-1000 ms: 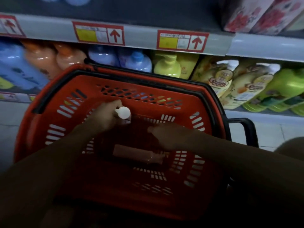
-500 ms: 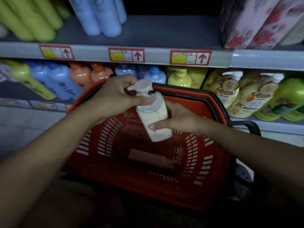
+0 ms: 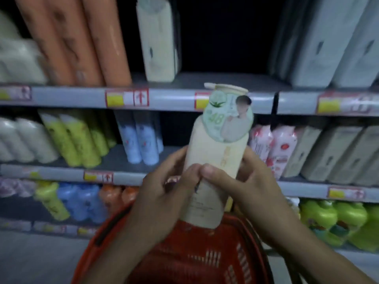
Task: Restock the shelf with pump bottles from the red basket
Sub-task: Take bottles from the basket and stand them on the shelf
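Observation:
A cream pump bottle (image 3: 215,152) with a round green-and-grey label near its top is held upright in front of the shelves. My left hand (image 3: 164,193) grips its lower left side and my right hand (image 3: 244,185) grips its lower right side, thumbs meeting on the front. Its pump head sits level with the upper shelf edge (image 3: 170,98). Below the hands is the red basket (image 3: 205,261); its inside shows only mesh from here.
A dark gap (image 3: 223,37) opens on the upper shelf between a cream pack and grey packs. Orange tubes stand at upper left. The middle shelf (image 3: 123,160) holds white, yellow-green and blue bottles, pink packs to the right. Green bottles (image 3: 336,220) fill the lower right.
Both hands have raised the bottle from just above the basket to the level of the upper shelves. The view has tilted upward, so higher shelves now show.

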Demonstrator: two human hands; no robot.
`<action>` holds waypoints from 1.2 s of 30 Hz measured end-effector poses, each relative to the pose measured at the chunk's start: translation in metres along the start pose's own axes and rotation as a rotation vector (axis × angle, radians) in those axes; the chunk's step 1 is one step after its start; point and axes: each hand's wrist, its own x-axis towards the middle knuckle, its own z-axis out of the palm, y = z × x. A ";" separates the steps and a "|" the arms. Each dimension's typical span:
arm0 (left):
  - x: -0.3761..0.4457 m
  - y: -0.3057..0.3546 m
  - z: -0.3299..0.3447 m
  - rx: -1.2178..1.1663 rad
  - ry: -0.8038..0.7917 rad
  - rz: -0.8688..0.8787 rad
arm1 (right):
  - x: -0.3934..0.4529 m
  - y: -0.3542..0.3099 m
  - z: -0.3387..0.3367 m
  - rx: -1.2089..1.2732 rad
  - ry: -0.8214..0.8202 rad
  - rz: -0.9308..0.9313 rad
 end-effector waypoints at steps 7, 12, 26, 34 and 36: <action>0.078 0.092 -0.010 -0.125 -0.035 0.179 | 0.067 -0.101 -0.001 0.026 0.046 -0.197; 0.113 0.103 -0.011 -0.140 0.020 0.245 | 0.103 -0.121 -0.001 -0.046 0.059 -0.277; 0.210 0.088 0.012 0.004 0.311 0.240 | 0.207 -0.109 -0.013 -0.158 0.073 -0.340; 0.238 0.071 0.021 0.204 0.356 0.136 | 0.244 -0.089 -0.021 -0.232 0.032 -0.312; 0.237 0.064 0.018 0.240 0.335 0.151 | 0.247 -0.089 -0.024 -0.296 0.007 -0.281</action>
